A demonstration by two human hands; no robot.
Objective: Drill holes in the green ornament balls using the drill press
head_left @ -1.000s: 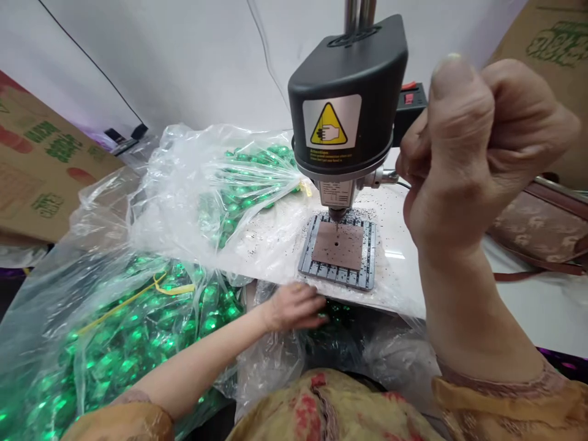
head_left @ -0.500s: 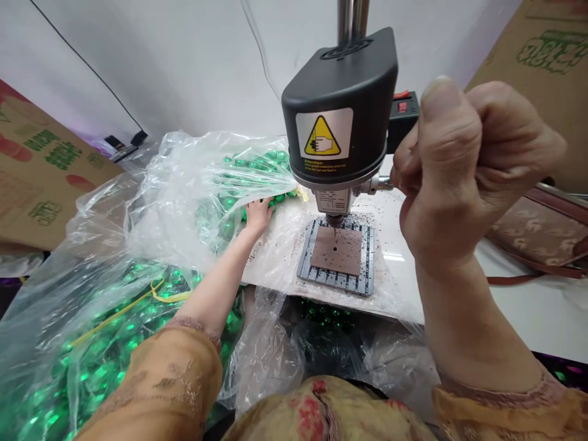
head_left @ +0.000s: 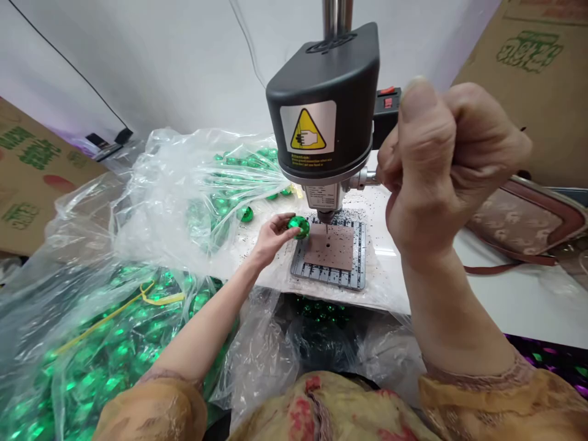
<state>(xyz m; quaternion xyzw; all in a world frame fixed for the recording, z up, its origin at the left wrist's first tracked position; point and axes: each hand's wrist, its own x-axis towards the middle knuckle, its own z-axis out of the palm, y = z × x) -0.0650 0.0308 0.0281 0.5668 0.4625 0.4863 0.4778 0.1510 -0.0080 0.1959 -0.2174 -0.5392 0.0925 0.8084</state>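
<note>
Between the thumb and fingers of my left hand (head_left: pixel 274 237) is a shiny green ball (head_left: pixel 299 227), held at the left edge of the drill press's slotted base (head_left: pixel 359 260). On that base lies a brown board (head_left: pixel 337 254) with a dark hole and scattered dark shavings. Above it the drill bit of the drill press (head_left: pixel 321 98) points down, close to the right of the ball. My right hand (head_left: pixel 441 165) is closed in a fist at the end of the press's feed handle (head_left: pixel 367 178); most of the handle is hidden inside it.
A clear plastic bag (head_left: pixel 156 190) with green balls lies left on the table, and one loose ball (head_left: pixel 246 214) sits beside it. A larger bag of green balls (head_left: pixel 105 343) fills the lower left. Cardboard boxes (head_left: pixel 528 92) stand either side; a handbag (head_left: pixel 542 220) rests right.
My left hand has come away from the bagged balls, moving right to the drill base with a green ball in its fingers. My right hand stays on the handle; the view has shifted slightly.
</note>
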